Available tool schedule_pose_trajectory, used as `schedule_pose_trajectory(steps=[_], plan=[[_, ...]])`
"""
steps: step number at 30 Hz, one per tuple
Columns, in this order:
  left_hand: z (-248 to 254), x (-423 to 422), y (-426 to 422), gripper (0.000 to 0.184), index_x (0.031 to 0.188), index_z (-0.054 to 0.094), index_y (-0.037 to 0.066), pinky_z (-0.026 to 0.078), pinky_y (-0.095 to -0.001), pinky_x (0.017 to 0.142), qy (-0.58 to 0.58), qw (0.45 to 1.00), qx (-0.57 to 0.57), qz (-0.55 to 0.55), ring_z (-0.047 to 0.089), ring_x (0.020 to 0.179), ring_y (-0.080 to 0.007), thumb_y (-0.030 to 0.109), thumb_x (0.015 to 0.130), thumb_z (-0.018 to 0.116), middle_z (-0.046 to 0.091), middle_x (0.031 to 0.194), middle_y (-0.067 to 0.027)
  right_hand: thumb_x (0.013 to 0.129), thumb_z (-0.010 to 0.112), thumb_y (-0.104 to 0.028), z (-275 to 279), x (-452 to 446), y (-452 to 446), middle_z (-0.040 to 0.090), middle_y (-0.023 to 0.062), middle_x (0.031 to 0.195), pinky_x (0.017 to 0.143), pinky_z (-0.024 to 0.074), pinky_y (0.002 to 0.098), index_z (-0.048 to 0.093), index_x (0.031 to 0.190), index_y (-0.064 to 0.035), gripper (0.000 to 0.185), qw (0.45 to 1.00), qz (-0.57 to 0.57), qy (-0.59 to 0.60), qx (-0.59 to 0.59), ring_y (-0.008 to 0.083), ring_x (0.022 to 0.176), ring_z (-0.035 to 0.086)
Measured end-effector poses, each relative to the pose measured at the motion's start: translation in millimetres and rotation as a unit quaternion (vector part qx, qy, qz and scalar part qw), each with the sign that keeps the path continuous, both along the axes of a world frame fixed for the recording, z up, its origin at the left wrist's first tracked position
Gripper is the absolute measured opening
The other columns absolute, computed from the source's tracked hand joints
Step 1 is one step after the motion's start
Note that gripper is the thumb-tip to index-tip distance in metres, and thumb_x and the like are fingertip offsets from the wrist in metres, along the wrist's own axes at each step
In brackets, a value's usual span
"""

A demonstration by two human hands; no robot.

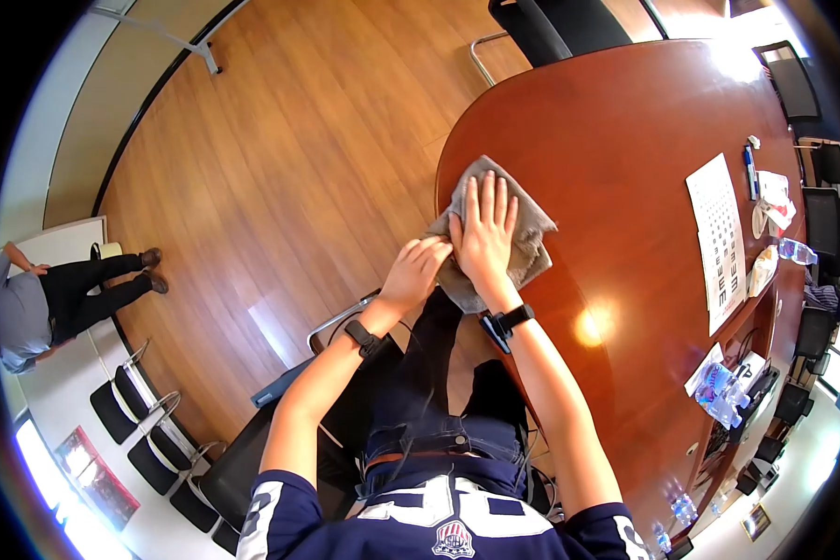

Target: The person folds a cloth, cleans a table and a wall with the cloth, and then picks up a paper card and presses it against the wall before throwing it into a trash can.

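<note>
A grey cloth (530, 245) lies rumpled over the rounded left edge of the reddish-brown table (607, 187). Flat on top of it rests my right hand (483, 235), its fingers stretched out towards the far end. My left hand (417, 273) is at the cloth's left side, just off the table edge, with its fingers bent and closed on the cloth's border. Part of the cloth is hidden beneath my right palm. Both wrists wear dark bands.
A printed sheet (716, 233) lies on the table's right side, near a blue marker (750, 173) and crumpled tissue (775, 201). Water bottles (721, 395) stand further right. A black chair (565, 33) is at the far end. Another person (42, 303) stands at the left.
</note>
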State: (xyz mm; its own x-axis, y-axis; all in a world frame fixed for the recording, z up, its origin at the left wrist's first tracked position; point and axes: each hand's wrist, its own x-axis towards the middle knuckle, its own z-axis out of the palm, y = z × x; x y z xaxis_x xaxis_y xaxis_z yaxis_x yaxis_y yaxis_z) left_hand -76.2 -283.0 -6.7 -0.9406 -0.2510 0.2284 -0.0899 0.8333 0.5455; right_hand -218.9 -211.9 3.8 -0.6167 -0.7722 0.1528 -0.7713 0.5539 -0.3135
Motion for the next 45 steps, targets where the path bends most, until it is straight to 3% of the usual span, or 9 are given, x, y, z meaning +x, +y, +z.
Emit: schedule_pose_trajectory(steps=[5,9,12,14,18,22,29,38,45], plan=[[6,11,-15,0.048,0.111,0.054,0.003,0.039,-0.0413,0.096,-0.016,0.993,0.066,0.095,0.051,0.110,-0.0319,-0.008,0.064,0.054,0.058,0.112,-0.0135,0.086,0.053,-0.021,-4,10,-33,0.035,0.0155,0.142,0.109,0.0211,0.0495,0.046,0.128,-0.0055,0.045,0.996,0.059,-0.013,-0.067,0.0323,0.133,0.030],[14,40,-17,0.043,0.105,0.056,0.004,0.046,-0.0384,0.088,-0.046,0.982,0.108,0.146,0.055,0.103,-0.0333,-0.009,0.065,0.054,0.060,0.105,-0.0139,0.077,0.052,-0.015,-29,33,-50,0.056,0.0153,0.121,0.109,0.0241,0.0470,0.059,0.093,-0.0009,0.022,0.984,0.164,0.012,-0.074,0.0314,0.130,0.035],[23,73,-8,0.038,0.100,0.057,0.003,0.047,-0.0388,0.085,-0.056,0.981,0.112,0.149,0.057,0.099,-0.0334,-0.008,0.064,0.055,0.061,0.099,-0.0142,0.083,0.051,-0.015,-25,67,-38,0.064,0.0204,0.093,0.080,0.0492,0.0413,0.056,0.087,-0.0011,0.016,0.974,0.160,-0.138,-0.076,0.0327,0.095,0.060],[33,94,2,0.038,0.100,0.058,0.003,0.046,-0.0402,0.087,-0.063,0.985,0.097,0.126,0.057,0.101,-0.0328,-0.007,0.063,0.055,0.061,0.100,-0.0140,0.089,0.048,-0.019,-22,83,-15,0.062,0.0238,0.079,0.064,0.0488,0.0456,0.054,0.085,0.0004,0.020,0.927,0.174,-0.331,-0.039,0.0388,0.074,0.061],[69,101,36,0.039,0.099,0.060,0.005,0.043,-0.0395,0.092,-0.053,0.992,0.109,0.041,0.057,0.104,-0.0292,-0.007,0.062,0.056,0.062,0.103,-0.0115,0.093,0.046,-0.025,1,94,53,0.061,0.0276,0.085,0.069,0.0464,0.0442,0.056,0.097,0.0023,0.029,0.832,0.073,-0.542,-0.094,0.0424,0.081,0.059],[92,63,93,0.037,0.101,0.059,0.004,0.042,-0.0406,0.094,-0.029,0.985,0.152,-0.081,0.056,0.106,-0.0297,-0.005,0.065,0.055,0.061,0.107,-0.0106,0.093,0.047,-0.023,61,72,145,0.064,0.0238,0.094,0.077,0.0483,0.0370,0.059,0.107,0.0013,0.030,0.827,-0.069,-0.540,-0.141,0.0349,0.089,0.063],[97,-24,226,0.032,0.099,0.059,0.004,0.044,-0.0366,0.094,0.067,0.947,0.165,-0.265,0.056,0.104,-0.0260,-0.002,0.067,0.056,0.061,0.105,-0.0094,0.087,0.058,-0.016,129,42,304,0.065,0.0173,0.095,0.080,0.0480,0.0330,0.059,0.104,0.0003,0.023,0.866,-0.289,-0.342,-0.224,0.0251,0.089,0.063],[16,-49,347,0.002,0.074,0.056,0.008,0.048,-0.0312,0.080,0.051,0.916,0.054,-0.394,0.058,0.083,-0.0199,0.009,0.073,0.055,0.057,0.080,-0.0046,0.086,0.058,-0.025,19,72,432,0.046,0.0194,0.130,0.099,0.0317,0.0453,0.045,0.126,0.0003,0.049,0.927,-0.376,0.000,0.017,0.0365,0.119,0.041],[8,-52,299,0.012,0.084,0.063,0.005,0.047,-0.0311,0.089,0.023,0.927,0.068,-0.369,0.058,0.098,-0.0218,0.010,0.075,0.057,0.061,0.092,-0.0061,0.090,0.052,-0.028,-3,51,387,0.032,0.0214,0.142,0.110,0.0186,0.0471,0.034,0.134,0.0053,0.058,0.924,-0.382,-0.025,-0.011,0.0365,0.133,0.027]])
